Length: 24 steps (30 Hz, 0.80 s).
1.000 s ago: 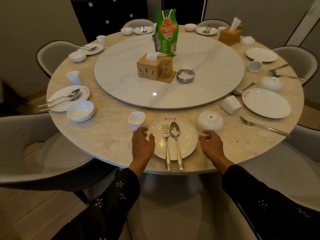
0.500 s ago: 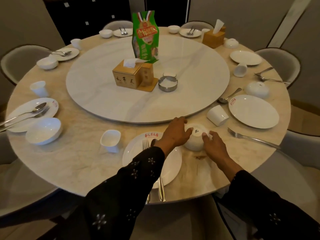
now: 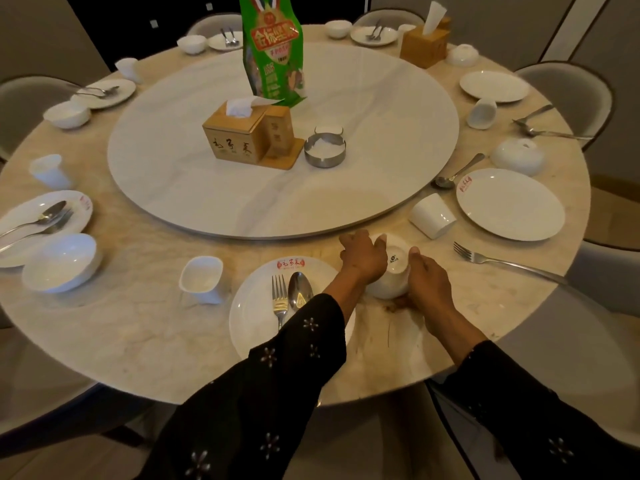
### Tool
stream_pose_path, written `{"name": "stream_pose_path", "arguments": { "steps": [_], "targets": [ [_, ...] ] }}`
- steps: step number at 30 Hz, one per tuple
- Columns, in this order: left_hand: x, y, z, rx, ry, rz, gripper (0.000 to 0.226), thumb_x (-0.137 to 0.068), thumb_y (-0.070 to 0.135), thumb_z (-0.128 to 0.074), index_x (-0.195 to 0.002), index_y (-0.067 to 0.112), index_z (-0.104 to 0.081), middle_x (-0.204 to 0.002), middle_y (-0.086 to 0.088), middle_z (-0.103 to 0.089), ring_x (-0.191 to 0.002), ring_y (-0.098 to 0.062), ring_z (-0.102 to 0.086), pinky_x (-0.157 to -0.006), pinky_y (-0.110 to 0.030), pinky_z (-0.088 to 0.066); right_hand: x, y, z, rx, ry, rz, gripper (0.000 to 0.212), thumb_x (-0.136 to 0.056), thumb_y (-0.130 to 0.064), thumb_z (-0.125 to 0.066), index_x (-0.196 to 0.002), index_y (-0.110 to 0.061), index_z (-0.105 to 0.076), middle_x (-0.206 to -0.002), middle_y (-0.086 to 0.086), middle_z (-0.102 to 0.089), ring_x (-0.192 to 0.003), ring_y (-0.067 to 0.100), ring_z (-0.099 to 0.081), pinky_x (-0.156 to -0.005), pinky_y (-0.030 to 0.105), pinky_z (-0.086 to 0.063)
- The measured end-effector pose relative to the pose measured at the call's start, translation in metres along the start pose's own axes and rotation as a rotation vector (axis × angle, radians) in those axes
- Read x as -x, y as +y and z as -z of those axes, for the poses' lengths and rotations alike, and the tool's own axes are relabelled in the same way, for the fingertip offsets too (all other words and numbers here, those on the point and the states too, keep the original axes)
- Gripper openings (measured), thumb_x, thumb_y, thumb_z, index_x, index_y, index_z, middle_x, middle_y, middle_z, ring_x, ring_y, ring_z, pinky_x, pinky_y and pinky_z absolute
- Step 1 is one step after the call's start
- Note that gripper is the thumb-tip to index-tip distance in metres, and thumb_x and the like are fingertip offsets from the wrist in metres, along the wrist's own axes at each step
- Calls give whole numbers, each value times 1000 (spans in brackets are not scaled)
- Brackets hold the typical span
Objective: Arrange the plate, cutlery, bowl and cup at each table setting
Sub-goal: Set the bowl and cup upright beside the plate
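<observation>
A white bowl (image 3: 391,271) is held bottom-up and tilted toward me, just right of the near plate (image 3: 256,306). My left hand (image 3: 363,254) grips its left side and my right hand (image 3: 427,277) grips its right side. On the plate lie a fork (image 3: 280,299) and a spoon (image 3: 300,294), partly hidden by my left sleeve. A white cup (image 3: 202,278) stands upright left of the plate.
To the right lie a tipped cup (image 3: 433,216), a plate (image 3: 510,204), a fork (image 3: 502,263), a spoon (image 3: 457,173) and an upturned bowl (image 3: 518,156). The left setting has a bowl (image 3: 62,261) and plate (image 3: 41,223). A turntable (image 3: 381,133) carries tissue boxes.
Both hands left the plate's sides, moved right and took hold of the upside-down bowl; it is now lifted and tilted toward me.
</observation>
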<state>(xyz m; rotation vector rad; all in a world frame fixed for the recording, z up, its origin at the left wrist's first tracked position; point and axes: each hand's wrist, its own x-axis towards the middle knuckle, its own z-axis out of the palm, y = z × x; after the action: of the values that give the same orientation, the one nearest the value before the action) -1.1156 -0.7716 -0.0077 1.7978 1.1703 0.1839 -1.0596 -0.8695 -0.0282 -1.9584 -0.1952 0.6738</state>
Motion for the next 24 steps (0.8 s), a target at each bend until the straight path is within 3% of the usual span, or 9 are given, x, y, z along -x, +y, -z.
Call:
{"name": "stream_pose_path", "arguments": {
  "steps": [2, 6, 8, 11, 15, 18, 20, 22, 24],
  "targets": [
    [15, 2, -2, 123, 92, -83, 45, -101, 34, -44, -139, 10, -43, -144, -13, -29, -128, -31, -43, -108, -36, -37, 1, -3, 2, -122, -17, -59, 46, -91, -61, -39, -93, -23, -64, -101, 11, -68, -83, 37, -69, -64, 51, -60],
    [48, 1, -6, 289, 246, -241, 33, -99, 29, -49, -127, 14, -49, -133, -6, -38, -114, -17, -48, -95, -22, -40, 10, -8, 7, -246, -39, -163, 75, -77, -78, -36, -122, -22, -55, -112, 11, -63, -92, 37, -66, -59, 55, -59],
    [64, 1, -8, 402, 266, -229, 31, -98, 34, -49, -124, 17, -49, -131, -3, -39, -113, -13, -47, -89, -21, -46, 18, -7, 6, -226, -8, -106, 78, -74, -82, -33, -122, -24, -51, -116, 8, -59, -96, 32, -63, -63, 53, -60],
    [85, 3, -10, 600, 249, -45, 38, -100, 43, -40, -132, 24, -42, -135, 0, -38, -110, -14, -47, -61, -9, -47, 37, -6, 7, -143, 62, 68, 66, -79, -80, -32, -114, -25, -44, -126, 8, -50, -105, 26, -57, -82, 45, -57],
    [108, 10, -5, 932, 157, 174, 42, -102, 43, -34, -139, 25, -35, -133, -5, -46, -110, -19, -48, -89, -30, -45, 64, -7, 16, -119, 128, 382, 67, -84, -67, -35, -118, -9, -43, -123, 8, -39, -115, 25, -44, -91, 37, -44],
    [122, 6, 4, 1015, 83, 164, 14, -102, 31, -40, -110, 22, -47, -105, -3, -51, -103, -19, -50, -95, -32, -45, 74, -6, 26, -164, 71, 527, 101, -69, -90, -27, -126, -9, -42, -126, 7, -40, -112, 16, -44, -92, 28, -42],
    [130, -5, 7, 931, 77, 75, 13, -101, 27, -42, -91, 21, -49, -96, -6, -49, -97, -19, -50, -90, -33, -45, 78, -3, 31, -154, -4, 528, 111, -62, -95, -25, -137, -13, -35, -136, 3, -38, -116, 11, -42, -88, 16, -40],
    [133, -18, 7, 910, 82, -5, 16, -101, 26, -41, -96, 16, -53, -100, -11, -51, -100, -22, -52, -94, -34, -46, 85, 1, 31, -153, -64, 504, 116, -59, -97, -28, -143, -16, -29, -142, -1, -35, -121, 10, -40, -84, 9, -38],
    [143, -26, 6, 922, 82, -43, 24, -102, 29, -40, -118, 16, -54, -118, -10, -54, -115, -22, -53, -106, -36, -44, 94, 6, 33, -166, -109, 469, 112, -62, -94, -29, -144, -19, -27, -142, -5, -34, -124, 12, -40, -83, 10, -39]
  ]
}}
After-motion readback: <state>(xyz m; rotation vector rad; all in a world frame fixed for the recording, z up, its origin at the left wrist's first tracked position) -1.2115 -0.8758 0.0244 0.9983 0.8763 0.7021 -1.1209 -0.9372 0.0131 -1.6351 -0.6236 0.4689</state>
